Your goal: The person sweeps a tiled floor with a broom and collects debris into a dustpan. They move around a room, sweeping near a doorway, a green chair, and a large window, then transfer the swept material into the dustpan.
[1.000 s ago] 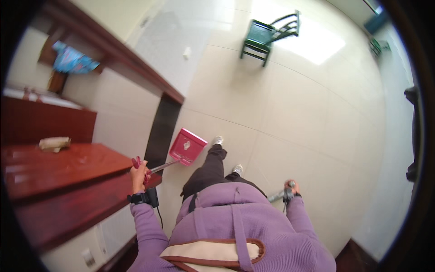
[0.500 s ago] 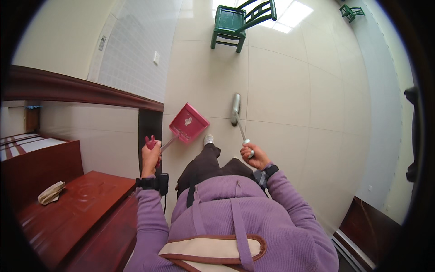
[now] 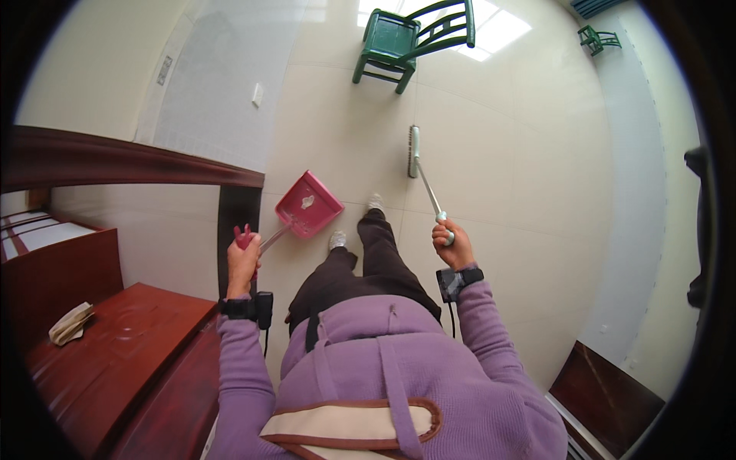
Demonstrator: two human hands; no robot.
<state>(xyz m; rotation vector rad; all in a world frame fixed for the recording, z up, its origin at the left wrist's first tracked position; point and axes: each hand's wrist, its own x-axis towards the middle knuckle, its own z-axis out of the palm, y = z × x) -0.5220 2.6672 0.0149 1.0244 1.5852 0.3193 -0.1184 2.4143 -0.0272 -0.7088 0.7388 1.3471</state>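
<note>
My left hand (image 3: 244, 264) is closed round the handle of a pink dustpan (image 3: 310, 204). The pan lies out in front of that hand, ahead of my feet and to the left, with a pale mark or scrap on its surface. In my right hand (image 3: 454, 244), the fingers wrap the light-coloured grip of a broom. The broom head (image 3: 414, 151), a narrow pale bar with dark bristles along its left side, is over the tiled floor farther ahead, clear of the pan. Whether the bristles touch the floor I cannot tell.
A green wooden chair (image 3: 391, 46) stands ahead, with a small green chair (image 3: 595, 40) at the far right. Dark red wooden furniture (image 3: 146, 322) fills the left side, a folded beige cloth or paper (image 3: 71, 323) on it. A reddish-brown panel (image 3: 606, 399) is at lower right.
My right hand has moved forward and right, carrying the broom farther ahead; its head has turned so the bristles show. My feet have stepped apart. The dustpan keeps its place by my left hand.
</note>
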